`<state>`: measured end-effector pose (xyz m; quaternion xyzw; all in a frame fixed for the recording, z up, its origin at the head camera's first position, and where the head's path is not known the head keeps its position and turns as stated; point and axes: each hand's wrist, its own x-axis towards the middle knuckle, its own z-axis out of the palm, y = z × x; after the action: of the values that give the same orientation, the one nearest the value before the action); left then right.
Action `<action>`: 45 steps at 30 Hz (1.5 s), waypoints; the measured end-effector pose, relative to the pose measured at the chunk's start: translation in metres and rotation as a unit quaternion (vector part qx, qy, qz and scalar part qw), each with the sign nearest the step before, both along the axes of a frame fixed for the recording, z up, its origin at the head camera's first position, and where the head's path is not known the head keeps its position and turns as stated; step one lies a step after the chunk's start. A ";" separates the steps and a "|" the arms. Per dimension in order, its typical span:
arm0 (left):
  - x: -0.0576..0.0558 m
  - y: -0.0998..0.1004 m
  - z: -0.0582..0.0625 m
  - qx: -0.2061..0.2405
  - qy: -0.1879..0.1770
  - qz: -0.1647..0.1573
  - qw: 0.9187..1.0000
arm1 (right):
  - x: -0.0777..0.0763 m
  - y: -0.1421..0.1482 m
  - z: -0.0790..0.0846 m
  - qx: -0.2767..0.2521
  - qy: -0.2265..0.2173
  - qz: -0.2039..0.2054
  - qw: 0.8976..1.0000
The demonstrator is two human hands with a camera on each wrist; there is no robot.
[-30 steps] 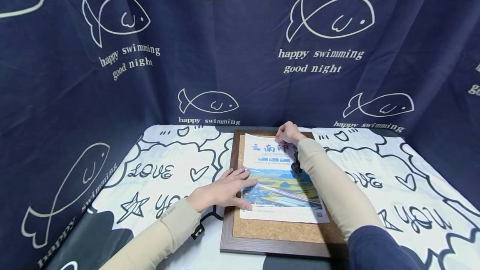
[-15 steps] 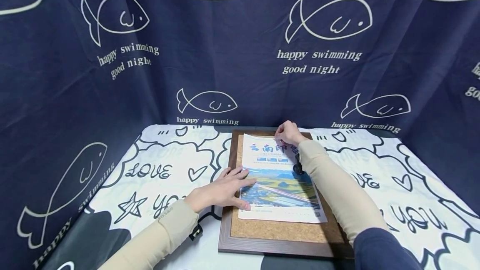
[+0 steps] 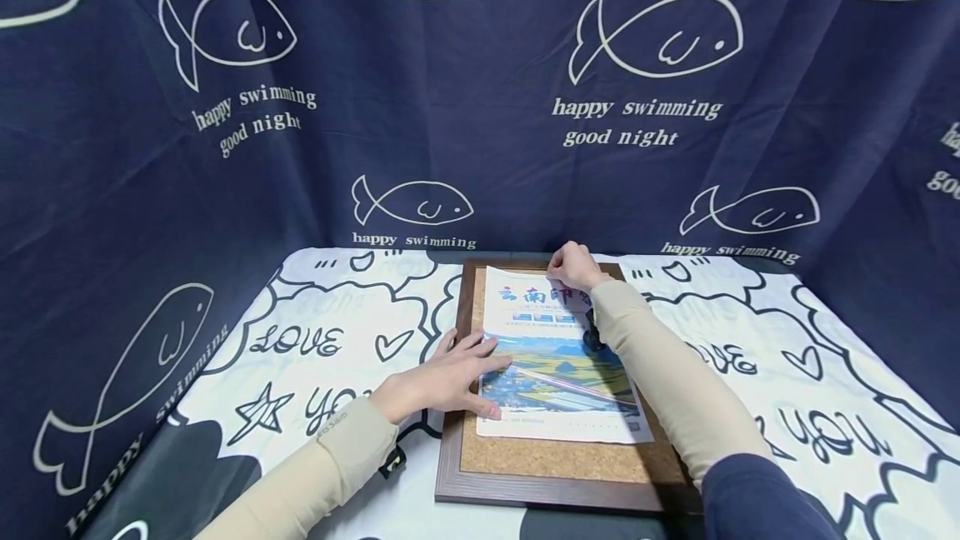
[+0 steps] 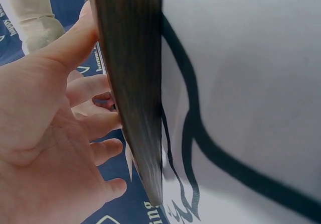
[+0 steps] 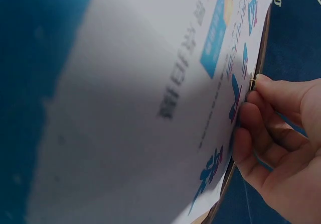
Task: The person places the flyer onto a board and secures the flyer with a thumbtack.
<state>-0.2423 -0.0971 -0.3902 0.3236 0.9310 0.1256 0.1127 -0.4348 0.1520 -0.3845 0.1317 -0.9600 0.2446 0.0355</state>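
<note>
A printed poster [image 3: 558,357] with a landscape picture and large characters lies on a cork board [image 3: 555,461] with a dark brown wooden frame [image 3: 540,490]. My left hand [image 3: 444,377] rests on the poster's lower left side, fingers spread, its heel over the frame's left edge. At the poster's top edge my right hand [image 3: 573,265] pinches a tiny gold thumbtack [image 5: 253,80] between thumb and fingers. The tack meets the paper near the frame; whether its point is in the cork is hidden.
A white cloth [image 3: 300,307] with black cartoon lettering covers the table under the board. Behind hangs a dark blue curtain [image 3: 480,90] with white fish outlines. Beside my left wrist is a small black item [image 3: 392,462], and another dark one [image 3: 593,333] is at my right wrist.
The view has shifted slightly. Both hands keep nearly the same places on the poster, the right one still at its top edge.
</note>
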 end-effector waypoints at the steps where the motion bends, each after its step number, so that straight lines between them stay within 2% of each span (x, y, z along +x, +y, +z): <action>1: 0.000 0.000 0.000 -0.001 0.000 0.000 1.000 | 0.000 0.000 0.000 0.000 0.000 0.000 1.000; 27: 0.001 0.000 0.005 -0.002 -0.011 0.002 1.000 | 0.000 -0.006 0.003 0.027 -0.014 -0.024 0.999; 31: 0.000 -0.001 0.006 -0.005 -0.012 0.004 1.000 | -0.001 -0.008 0.004 0.039 -0.007 -0.014 0.999; 39: 0.000 0.001 0.006 -0.008 -0.017 0.005 1.000 | 0.000 -0.013 0.006 0.096 0.012 0.005 0.995; 45: 0.000 0.002 0.006 -0.006 -0.015 0.003 1.000 | 0.000 -0.011 0.009 0.113 -0.012 0.018 0.993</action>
<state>-0.2426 -0.0946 -0.3846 0.3183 0.9310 0.1250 0.1281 -0.4347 0.1407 -0.3759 0.1497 -0.9792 0.1370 0.0044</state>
